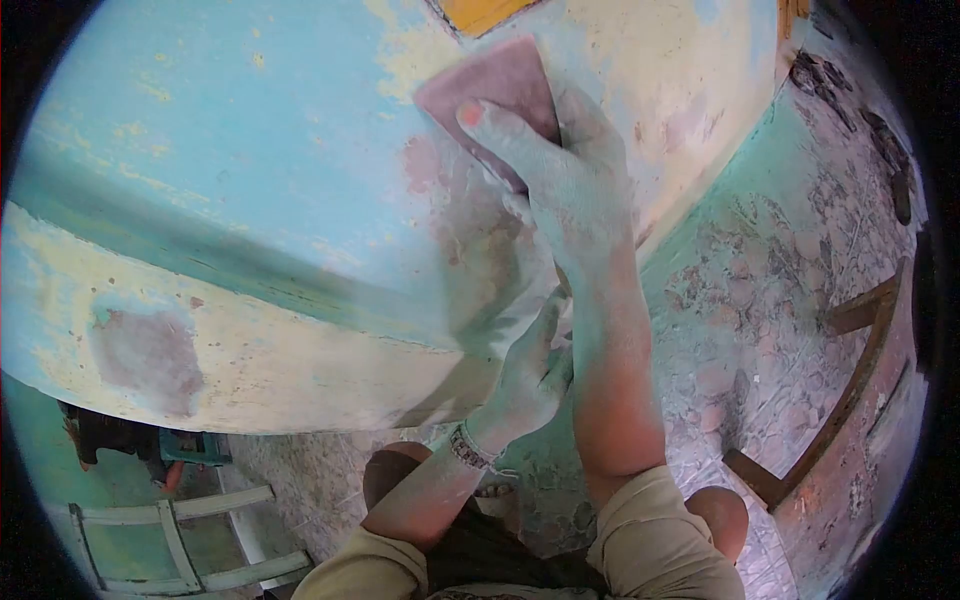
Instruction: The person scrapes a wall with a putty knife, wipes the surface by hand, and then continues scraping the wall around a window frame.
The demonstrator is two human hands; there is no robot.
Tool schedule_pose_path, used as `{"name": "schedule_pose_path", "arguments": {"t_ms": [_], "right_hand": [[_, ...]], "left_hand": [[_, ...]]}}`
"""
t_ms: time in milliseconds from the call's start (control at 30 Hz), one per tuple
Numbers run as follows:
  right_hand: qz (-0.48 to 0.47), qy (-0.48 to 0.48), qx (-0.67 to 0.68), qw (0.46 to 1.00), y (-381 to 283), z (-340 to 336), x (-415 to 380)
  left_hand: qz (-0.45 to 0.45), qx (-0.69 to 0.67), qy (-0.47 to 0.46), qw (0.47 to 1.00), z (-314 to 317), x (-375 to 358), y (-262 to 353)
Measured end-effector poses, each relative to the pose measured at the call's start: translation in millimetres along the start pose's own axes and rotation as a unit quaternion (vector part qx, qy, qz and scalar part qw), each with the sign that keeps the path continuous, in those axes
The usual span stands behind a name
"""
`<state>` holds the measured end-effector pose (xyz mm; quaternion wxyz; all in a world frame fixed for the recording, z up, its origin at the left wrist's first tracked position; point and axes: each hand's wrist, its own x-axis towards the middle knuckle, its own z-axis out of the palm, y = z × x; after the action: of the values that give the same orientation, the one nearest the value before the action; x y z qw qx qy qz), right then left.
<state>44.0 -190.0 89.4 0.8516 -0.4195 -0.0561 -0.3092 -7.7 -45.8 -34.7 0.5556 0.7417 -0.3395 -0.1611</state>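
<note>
My right hand [580, 165] is closed around a reddish-brown sanding block [490, 90], thumb on top, with the block against a large curved panel [250, 150] of worn light blue and cream paint. Pale dust coats both of my hands and the right forearm. Below, my left hand [525, 385] lies by the panel's near edge with its fingers stretched out, partly covered by my right forearm. A patterned bracelet [470, 447] circles that wrist. Bare reddish-grey patches [150, 358] show through the paint.
A yellow-orange patch [485, 12] with a dark border lies at the top. Wooden framing [840, 420] stands at right on the dusty, blotched floor [740, 300]. At lower left are a pale slatted frame [175, 540] and part of another person [115, 435] beneath the panel's edge.
</note>
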Motion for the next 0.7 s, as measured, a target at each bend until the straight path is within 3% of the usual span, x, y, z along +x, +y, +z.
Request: {"name": "schedule_pose_path", "arguments": {"t_ms": [133,233,433,533,633,700], "right_hand": [[0.042,0.009,0.008,0.999,-2,3,-6],[-0.022,0.002,-0.022,1.000,-1,15,-1],[0.060,-0.004,0.074,0.995,-1,14,-10],[0.052,-0.014,0.070,0.996,-7,16,-11],[0.082,0.007,0.092,0.992,-3,17,-14],[0.091,0.021,0.111,0.989,-4,20,-13]], "left_hand": [[-0.010,-0.022,0.001,1.000,-3,0,5],[-0.030,-0.041,0.006,0.999,-7,-5,1],[0.041,0.041,0.006,0.998,-17,-6,3],[-0.047,-0.182,0.034,0.982,-11,-7,7],[-0.041,-0.050,0.003,0.998,-22,-5,8],[-0.039,-0.070,0.022,0.997,-18,-2,13]]}}
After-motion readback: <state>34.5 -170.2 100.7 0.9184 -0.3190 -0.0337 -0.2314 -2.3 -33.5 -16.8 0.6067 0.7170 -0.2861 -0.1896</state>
